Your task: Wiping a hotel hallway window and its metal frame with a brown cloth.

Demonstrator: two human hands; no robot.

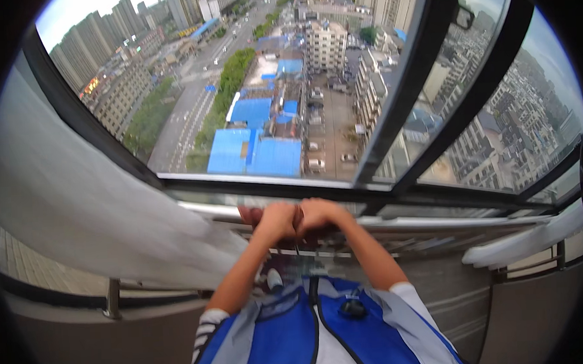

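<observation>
My left hand [278, 218] and my right hand [318, 214] are together in front of me, close to the metal railing below the window. Both are closed around a dark red cloth [249, 215], which sticks out to the left of my left hand. More of the cloth seems to hang beneath my fingers, but blur and the hands hide its full shape. Past the hands runs the silver rail [210, 210], just inside the dark lower window frame [267, 186].
A white sheer curtain [92, 195] hangs on the left, and another curtain [523, 240] is gathered at the right. Dark window mullions [407, 84] rise on the right, with a window handle [465, 17] on one. Far below, streets and rooftops show through the glass.
</observation>
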